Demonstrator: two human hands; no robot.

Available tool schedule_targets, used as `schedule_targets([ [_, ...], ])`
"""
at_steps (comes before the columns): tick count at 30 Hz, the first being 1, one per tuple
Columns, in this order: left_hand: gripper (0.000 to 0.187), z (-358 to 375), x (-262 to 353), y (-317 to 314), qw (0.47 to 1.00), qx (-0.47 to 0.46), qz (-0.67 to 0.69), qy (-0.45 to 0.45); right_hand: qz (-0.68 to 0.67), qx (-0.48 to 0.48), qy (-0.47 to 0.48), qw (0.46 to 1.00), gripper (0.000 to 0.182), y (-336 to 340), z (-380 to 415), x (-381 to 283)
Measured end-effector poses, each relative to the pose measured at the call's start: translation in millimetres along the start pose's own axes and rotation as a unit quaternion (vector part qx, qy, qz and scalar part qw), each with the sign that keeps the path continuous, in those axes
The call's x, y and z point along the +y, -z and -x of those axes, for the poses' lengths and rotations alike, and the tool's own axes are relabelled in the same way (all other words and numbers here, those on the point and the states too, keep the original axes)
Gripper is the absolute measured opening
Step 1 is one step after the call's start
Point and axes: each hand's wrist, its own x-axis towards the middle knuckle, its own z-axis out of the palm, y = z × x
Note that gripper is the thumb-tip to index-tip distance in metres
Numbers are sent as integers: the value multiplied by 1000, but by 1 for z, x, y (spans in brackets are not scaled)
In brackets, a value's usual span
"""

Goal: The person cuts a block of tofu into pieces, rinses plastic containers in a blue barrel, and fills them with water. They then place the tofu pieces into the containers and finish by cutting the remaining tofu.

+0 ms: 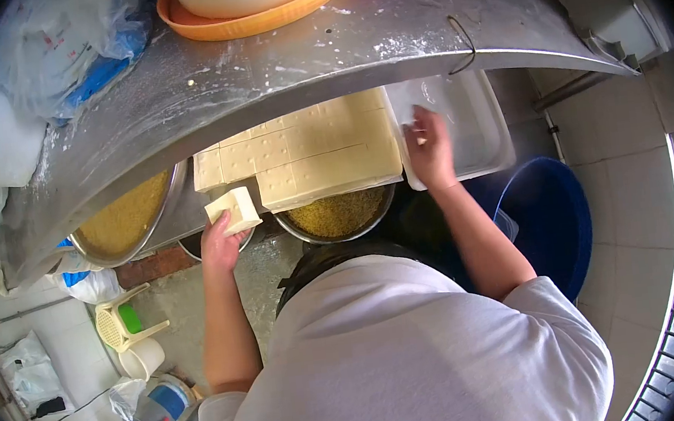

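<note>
My left hand [220,243] holds a pale, cream-coloured block [234,210] near the front left of a large slab [326,146] of the same stuff. Cut lines and small dimples mark the slab, and its front left corner has a gap. My right hand [431,147] is above the left side of a white rectangular tub [472,126], its fingers curled; whether anything is between them cannot be made out. The slab's back part is hidden under the metal shelf.
A metal shelf [257,75] crosses above, bearing an orange basin [260,23] and plastic bags [61,50]. Bowls of yellow grains [333,213] and yellowish contents [126,220] sit below. A blue barrel [557,228] stands right, a small chair [122,319] lower left.
</note>
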Motion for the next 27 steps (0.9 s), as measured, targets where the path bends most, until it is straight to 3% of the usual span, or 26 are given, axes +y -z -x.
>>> schedule_targets([
  [3, 52, 18, 11, -28, 999, -26, 22, -34, -108, -122, 5, 987, 45, -36, 19, -68],
  [4, 51, 22, 16, -48, 997, -46, 25, -52, -167, -197, -53, 965, 41, -47, 23, -89],
  [7, 49, 18, 21, -103, 991, -112, 6, -68, -280, -343, -162, 882, 73, -77, 23, -121],
  [8, 48, 15, 20, -125, 986, -152, -15, -70, -306, -347, -212, 861, 82, -82, 19, -125],
  [11, 46, 34, 25, -211, 963, -241, -84, -88, -502, -228, -303, 777, 69, -67, -3, -115],
  [12, 46, 33, 24, -219, 962, -247, -84, -84, -533, -190, -342, 750, 63, -51, -15, -106],
  [14, 45, 32, 21, -231, 940, -217, -227, -132, -579, -152, -372, 710, 49, -22, -36, -74],
  [16, 42, 31, 18, -226, 938, -195, -248, -145, -534, -112, -370, 752, 44, -2, -57, -28],
  [20, 41, 21, 6, -178, 942, -73, -304, -120, -440, -132, -248, 853, 47, 24, -97, 57],
  [22, 36, 18, 2, -151, 917, 46, -360, -166, -359, -148, -262, 883, 42, 23, -106, 81],
  [23, 36, 13, 1, -135, 916, 51, -360, -166, -361, -152, -262, 882, 42, 19, -105, 91],
  [25, 37, 2, -4, -99, 809, 158, -507, -252, -310, -197, -269, 890, 47, 9, -98, 107],
  [26, 37, -7, -11, -81, 808, 166, -508, -250, -313, -204, -270, 888, 47, 7, -95, 114],
  [27, 42, -19, -18, -63, 759, 197, -564, -258, -289, -227, -295, 882, 49, 6, -90, 121],
])
